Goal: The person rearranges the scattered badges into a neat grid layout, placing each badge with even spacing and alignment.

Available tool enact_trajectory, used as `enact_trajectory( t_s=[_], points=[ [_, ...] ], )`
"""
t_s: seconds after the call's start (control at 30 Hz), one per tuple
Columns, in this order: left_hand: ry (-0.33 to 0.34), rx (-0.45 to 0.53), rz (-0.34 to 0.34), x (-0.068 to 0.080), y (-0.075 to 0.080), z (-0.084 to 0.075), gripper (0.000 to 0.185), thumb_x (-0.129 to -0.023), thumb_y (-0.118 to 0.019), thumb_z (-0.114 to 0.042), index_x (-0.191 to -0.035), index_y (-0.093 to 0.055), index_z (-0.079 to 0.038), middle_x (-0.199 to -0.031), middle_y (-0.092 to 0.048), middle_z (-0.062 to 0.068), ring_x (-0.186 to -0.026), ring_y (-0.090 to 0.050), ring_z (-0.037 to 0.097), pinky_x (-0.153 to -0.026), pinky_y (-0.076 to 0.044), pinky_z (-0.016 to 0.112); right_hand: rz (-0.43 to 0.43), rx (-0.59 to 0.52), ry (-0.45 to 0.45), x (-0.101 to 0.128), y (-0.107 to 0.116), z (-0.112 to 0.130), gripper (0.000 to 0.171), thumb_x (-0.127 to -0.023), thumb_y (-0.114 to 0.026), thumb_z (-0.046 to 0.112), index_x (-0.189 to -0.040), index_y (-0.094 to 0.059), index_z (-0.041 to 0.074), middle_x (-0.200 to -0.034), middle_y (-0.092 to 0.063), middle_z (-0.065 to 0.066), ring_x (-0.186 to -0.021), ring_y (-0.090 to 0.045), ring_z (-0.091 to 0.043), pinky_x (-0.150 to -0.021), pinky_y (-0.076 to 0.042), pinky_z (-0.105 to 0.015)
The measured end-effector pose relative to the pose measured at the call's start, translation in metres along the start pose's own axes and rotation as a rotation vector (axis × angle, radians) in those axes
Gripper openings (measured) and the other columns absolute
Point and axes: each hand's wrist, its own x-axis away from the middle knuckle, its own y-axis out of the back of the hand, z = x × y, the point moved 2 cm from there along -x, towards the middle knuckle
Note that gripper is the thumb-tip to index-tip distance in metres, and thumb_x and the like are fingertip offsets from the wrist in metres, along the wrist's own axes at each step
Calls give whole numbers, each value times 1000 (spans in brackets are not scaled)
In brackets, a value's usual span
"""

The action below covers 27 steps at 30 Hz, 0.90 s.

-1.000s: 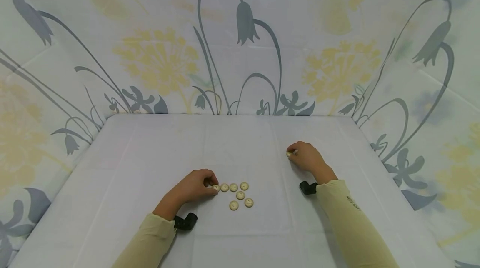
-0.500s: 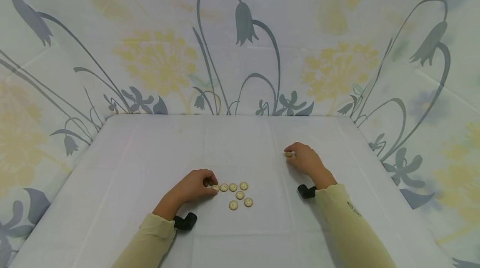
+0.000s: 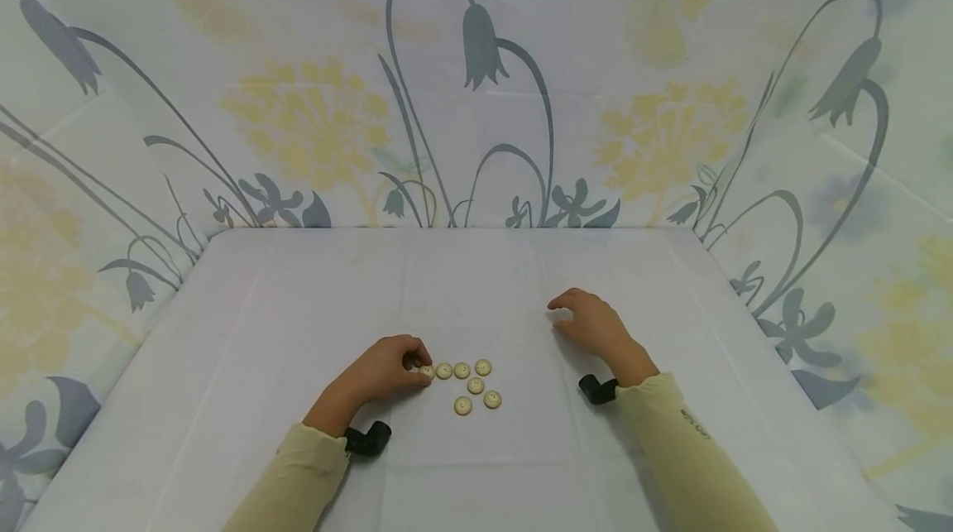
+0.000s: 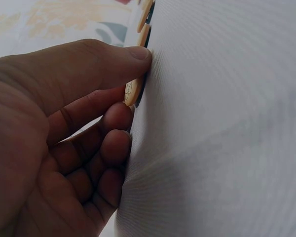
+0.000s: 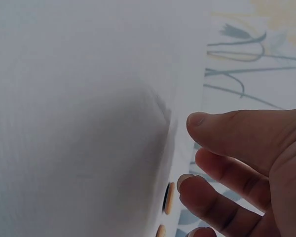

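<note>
Left hand point(image 3: 387, 371) sits on the white cloth-covered tabletop point(image 3: 298, 309), fingers curled, thumb and fingertip pinching the leftmost round cream four-hole button point(image 4: 131, 92) of a little cluster. The other cream buttons point(image 3: 471, 385) lie flat just at 3 o'clock from that hand: three more in the row, then three below it toward 5 o'clock. Right hand point(image 3: 591, 323) is well apart, at about 2 o'clock from the cluster, hovering just off the cloth with its grip loosely open, fingers a bit bent and nothing in it. Pale yellow sleeves point(image 3: 685, 449) on both arms, floral printed backdrop point(image 3: 476, 85) at 12 o'clock.
</note>
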Motion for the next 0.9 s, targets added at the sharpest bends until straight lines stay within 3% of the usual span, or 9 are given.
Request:
enact_trajectory(
  t_s=[0.33,0.67,0.9],
  points=[
    [17,13,-1,1,0,-1,17,-80,-79,-23,-91,-68,-17,-87,-62,-5,-82,-54,10,-77,-46,31,-2,41,32,3,-9,16,28,-88,-66,16,-115,-68,13,-124,-62,-8,-119,-58,-32,-95,-47,-50],
    [33,20,-4,5,-4,0,17,-79,-80,-21,-90,-67,-17,-86,-61,-6,-81,-54,10,-76,-46,31,21,43,100,11,-15,49,27,-87,-71,16,-115,-69,15,-122,-63,-3,-116,-61,-26,-96,-49,-43],
    [12,15,-17,0,-3,0,17,-79,-80,-21,-89,-67,-18,-86,-61,-6,-81,-54,10,-76,-46,31,20,37,123,14,-11,63,26,-87,-72,15,-113,-70,15,-121,-64,-2,-115,-61,-26,-96,-48,-42]
  ],
)
